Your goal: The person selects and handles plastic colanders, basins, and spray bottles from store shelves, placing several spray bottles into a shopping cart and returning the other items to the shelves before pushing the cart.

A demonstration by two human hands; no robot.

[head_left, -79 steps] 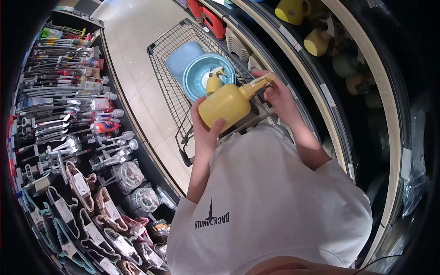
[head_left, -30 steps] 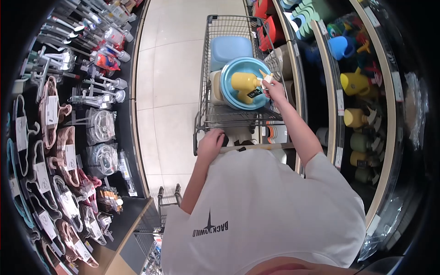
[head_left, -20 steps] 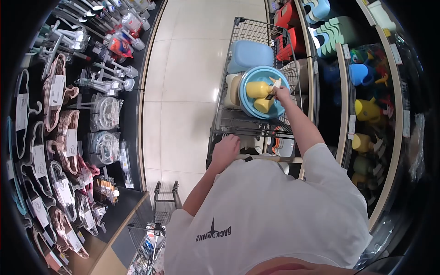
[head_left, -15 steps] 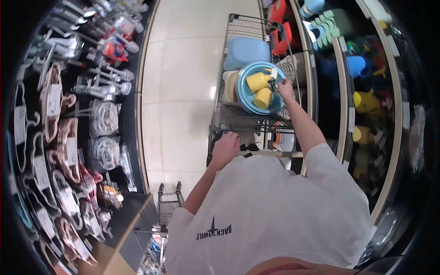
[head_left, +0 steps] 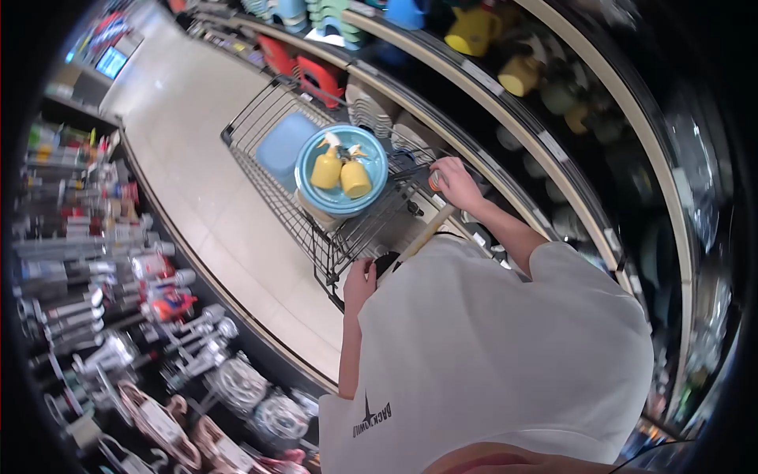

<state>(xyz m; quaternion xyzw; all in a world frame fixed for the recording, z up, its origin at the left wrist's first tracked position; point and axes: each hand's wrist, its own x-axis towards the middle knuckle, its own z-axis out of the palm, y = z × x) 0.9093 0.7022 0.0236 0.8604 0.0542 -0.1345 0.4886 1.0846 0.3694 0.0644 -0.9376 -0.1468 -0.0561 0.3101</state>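
Aisle (head_left: pixel 197 189) — handle (head_left: pixel 426 234) at right grip (head_left: pixel 460 186), bottles (head_left: pixel 325 171) ahead.

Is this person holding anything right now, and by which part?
Apparently the shopping cart, by its handle: left hand at one end, right hand at the other. Grips partly hidden.

Aisle of a shop selling household goods. Left: hanging utensils (head_left: pixel 180 336), many in clear packaging, above tagged clothes hangers (head_left: pixel 162 419). Right: tiered shelves (head_left: pixel 519 111) with price labels (head_left: pixel 552 147) along their pale front edges, bearing plastic wares (a yellow watering can (head_left: pixel 472 31) among them). Centre: a wire shopping cart (head_left: pixel 399 201) on a pale, glossy floor (head_left: pixel 181 158) between the displays.
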